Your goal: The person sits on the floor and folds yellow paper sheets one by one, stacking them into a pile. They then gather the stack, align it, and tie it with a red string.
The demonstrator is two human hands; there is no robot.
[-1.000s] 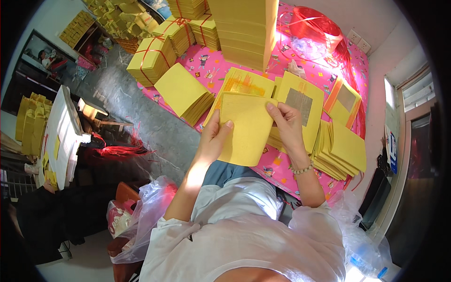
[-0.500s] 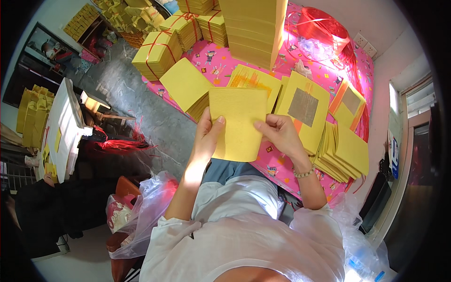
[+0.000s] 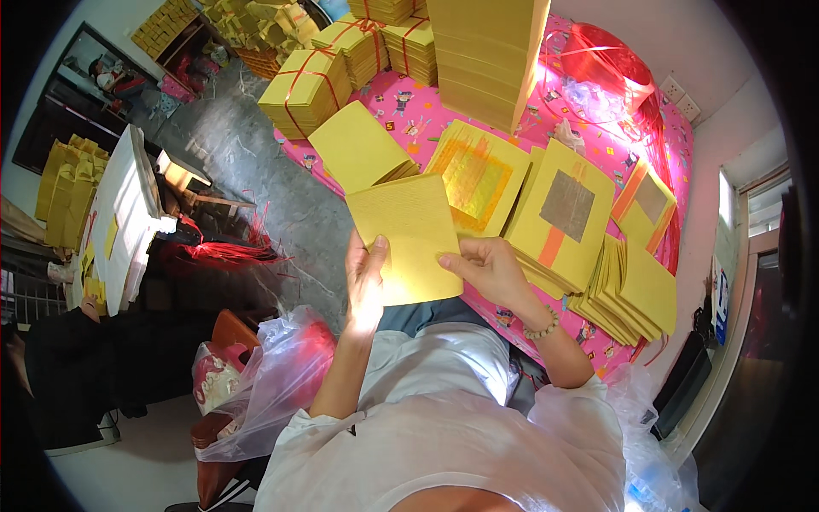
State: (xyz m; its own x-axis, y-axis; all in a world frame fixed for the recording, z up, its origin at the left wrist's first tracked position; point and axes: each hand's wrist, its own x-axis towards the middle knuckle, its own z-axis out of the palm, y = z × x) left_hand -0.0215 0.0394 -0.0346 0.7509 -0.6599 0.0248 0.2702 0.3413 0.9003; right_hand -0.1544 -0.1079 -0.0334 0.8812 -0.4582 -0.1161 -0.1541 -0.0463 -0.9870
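Note:
A stack of yellow paper sheets (image 3: 408,226) is held up in front of me, tilted, its plain top face toward me. My left hand (image 3: 367,269) is closed on its left edge, thumb on the face. My right hand (image 3: 486,266), with a beaded bracelet at the wrist, pinches the lower right edge. Just beyond lies a yellow stack (image 3: 363,145) at the left. Beside it, another sheet pile carries an orange and gold printed square (image 3: 478,175). To the right sits a yellow pile with a silver square (image 3: 567,205) on top.
A pink patterned cloth (image 3: 405,102) covers the table. Tied yellow bundles (image 3: 305,92) and a tall yellow stack (image 3: 486,60) stand at the back. Fanned yellow sheets (image 3: 627,290) lie right, near red ribbon (image 3: 606,64). At left, a person in black sits by a white table (image 3: 128,222).
The yellow stack in my hands has tilted and shifted left and slightly down, and both hands moved with it. The whole view has swung slightly.

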